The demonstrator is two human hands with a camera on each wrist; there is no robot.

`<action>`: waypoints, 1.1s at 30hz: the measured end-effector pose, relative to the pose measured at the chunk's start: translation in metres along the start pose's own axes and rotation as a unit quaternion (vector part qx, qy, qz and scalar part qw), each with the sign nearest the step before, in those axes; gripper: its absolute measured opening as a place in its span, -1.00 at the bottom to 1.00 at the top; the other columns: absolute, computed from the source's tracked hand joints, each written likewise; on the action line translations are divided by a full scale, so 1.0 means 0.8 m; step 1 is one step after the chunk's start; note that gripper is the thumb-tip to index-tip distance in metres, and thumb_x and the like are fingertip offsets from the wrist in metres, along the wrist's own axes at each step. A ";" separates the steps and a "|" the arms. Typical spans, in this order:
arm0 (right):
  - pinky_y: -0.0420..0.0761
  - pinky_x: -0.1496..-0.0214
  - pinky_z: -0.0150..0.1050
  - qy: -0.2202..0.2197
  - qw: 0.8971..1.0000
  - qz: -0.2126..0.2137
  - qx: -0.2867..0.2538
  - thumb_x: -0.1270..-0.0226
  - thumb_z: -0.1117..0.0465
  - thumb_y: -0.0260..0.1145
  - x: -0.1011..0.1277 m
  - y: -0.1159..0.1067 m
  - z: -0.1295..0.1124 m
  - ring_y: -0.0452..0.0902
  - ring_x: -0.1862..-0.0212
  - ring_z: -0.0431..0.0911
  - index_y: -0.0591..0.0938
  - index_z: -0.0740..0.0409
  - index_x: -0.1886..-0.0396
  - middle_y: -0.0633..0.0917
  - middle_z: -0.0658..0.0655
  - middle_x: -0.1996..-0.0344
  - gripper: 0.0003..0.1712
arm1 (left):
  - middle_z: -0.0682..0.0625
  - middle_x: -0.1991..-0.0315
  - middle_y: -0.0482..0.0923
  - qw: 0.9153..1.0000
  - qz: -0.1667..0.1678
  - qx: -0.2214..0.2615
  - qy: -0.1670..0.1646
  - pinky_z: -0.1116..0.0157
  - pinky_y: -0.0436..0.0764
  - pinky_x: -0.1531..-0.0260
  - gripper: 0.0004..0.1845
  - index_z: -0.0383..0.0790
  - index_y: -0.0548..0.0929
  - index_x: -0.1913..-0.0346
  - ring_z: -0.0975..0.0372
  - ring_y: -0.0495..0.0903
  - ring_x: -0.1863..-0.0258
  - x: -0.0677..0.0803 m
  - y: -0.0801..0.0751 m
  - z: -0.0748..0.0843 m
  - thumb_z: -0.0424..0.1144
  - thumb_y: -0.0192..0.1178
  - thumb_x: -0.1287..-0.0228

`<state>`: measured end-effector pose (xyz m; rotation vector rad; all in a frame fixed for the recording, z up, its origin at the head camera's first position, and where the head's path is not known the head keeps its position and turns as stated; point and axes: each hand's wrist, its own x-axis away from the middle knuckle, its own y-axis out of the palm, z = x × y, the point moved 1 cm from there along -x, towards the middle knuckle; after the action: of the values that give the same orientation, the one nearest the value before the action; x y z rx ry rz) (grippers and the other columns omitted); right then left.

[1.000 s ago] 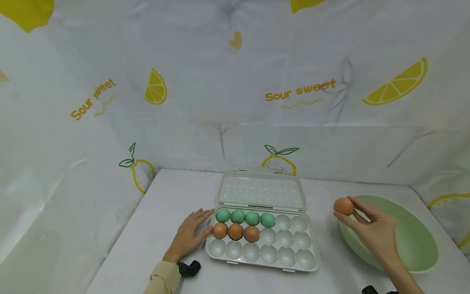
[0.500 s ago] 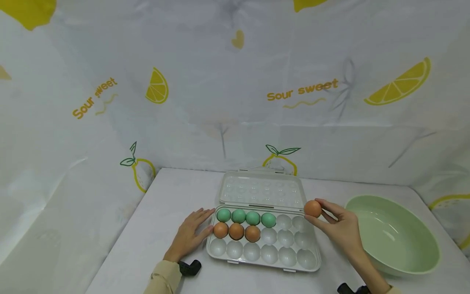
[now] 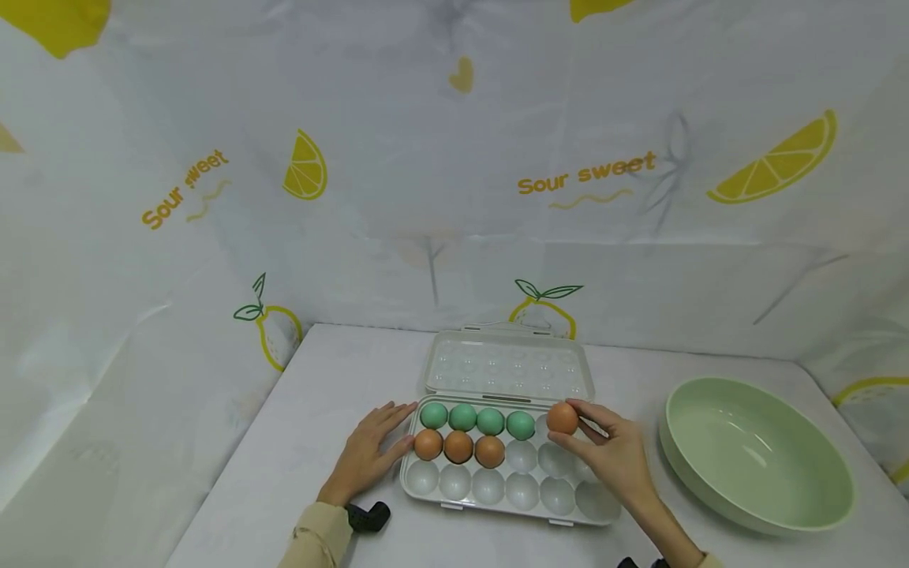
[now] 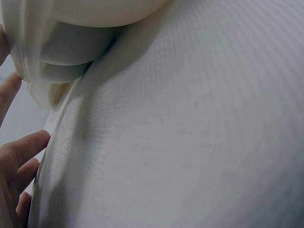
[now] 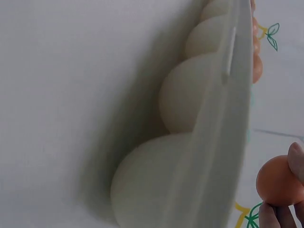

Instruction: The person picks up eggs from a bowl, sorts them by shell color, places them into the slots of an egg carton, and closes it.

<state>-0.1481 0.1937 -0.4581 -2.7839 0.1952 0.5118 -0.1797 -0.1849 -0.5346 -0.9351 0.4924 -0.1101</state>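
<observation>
Between thumb and fingers my right hand [image 3: 612, 451] pinches a brown egg [image 3: 562, 419] over the right part of the egg tray [image 3: 461, 499]. In the right wrist view that brown egg [image 5: 279, 181] shows beyond the tray's side wall [image 5: 223, 142]. Several green eggs [image 3: 462, 417] fill the left of the back row, and 3 brown eggs [image 3: 458, 447] sit at the left of the middle row. My left hand [image 3: 364, 452] lies at the tray's left end, fingers extended, fingertips right at its rim. The left wrist view catches its fingers [image 4: 26, 148] beside the tray's underside [image 4: 80, 42].
The tray's clear lid [image 3: 508, 365] lies folded back behind it. A large green bowl [image 3: 763, 465] stands on the white table [image 3: 341, 363] to the right. A lemon-printed cloth [image 3: 398, 158] hangs behind and around the table.
My right hand has moved left with the brown egg, from over the green bowl to above the tray's back row. My left hand has stayed at the tray's left end.
</observation>
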 end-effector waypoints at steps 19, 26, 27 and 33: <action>0.72 -0.13 -0.41 0.065 0.997 -0.038 -0.018 0.22 0.42 0.71 0.030 0.062 0.014 0.62 0.00 -0.47 0.75 0.35 0.03 0.70 0.22 0.01 -0.40 | -0.04 -0.34 0.60 1.000 0.010 -0.003 0.005 -0.19 0.38 -0.48 -0.43 0.23 0.47 -0.46 -0.09 0.46 -0.44 0.001 0.003 -0.005 0.04 0.23 -0.40; 0.70 -0.11 -0.51 0.038 0.998 -0.048 -0.025 0.28 0.49 0.70 0.034 0.068 0.016 0.70 0.02 -0.35 0.76 0.39 0.06 0.75 0.22 0.12 -0.39 | -0.04 -0.36 0.58 1.000 0.004 0.004 -0.001 -0.19 0.34 -0.51 -0.41 0.22 0.46 -0.46 -0.09 0.43 -0.47 0.001 0.002 -0.005 0.05 0.24 -0.40; 0.69 -0.10 -0.54 0.029 0.998 -0.050 -0.023 0.30 0.49 0.70 0.035 0.069 0.017 0.69 0.03 -0.39 0.76 0.39 0.07 0.76 0.24 0.13 -0.38 | -0.05 -0.36 0.58 1.000 0.005 0.005 0.000 -0.19 0.34 -0.50 -0.42 0.22 0.46 -0.46 -0.09 0.43 -0.46 0.001 0.002 -0.004 0.05 0.23 -0.40; 0.69 -0.09 -0.55 0.007 0.999 -0.047 0.009 0.34 0.45 0.72 0.037 0.070 0.020 0.67 0.04 -0.42 0.77 0.35 0.09 0.81 0.21 0.14 -0.38 | -0.06 -0.35 0.59 1.000 0.006 0.008 0.000 -0.20 0.36 -0.49 -0.42 0.23 0.47 -0.46 -0.10 0.45 -0.45 0.001 0.002 -0.003 0.05 0.23 -0.40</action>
<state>-0.1360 0.1434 -0.4983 -2.7644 0.0723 0.4643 -0.1799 -0.1862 -0.5373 -0.9168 0.4978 -0.1027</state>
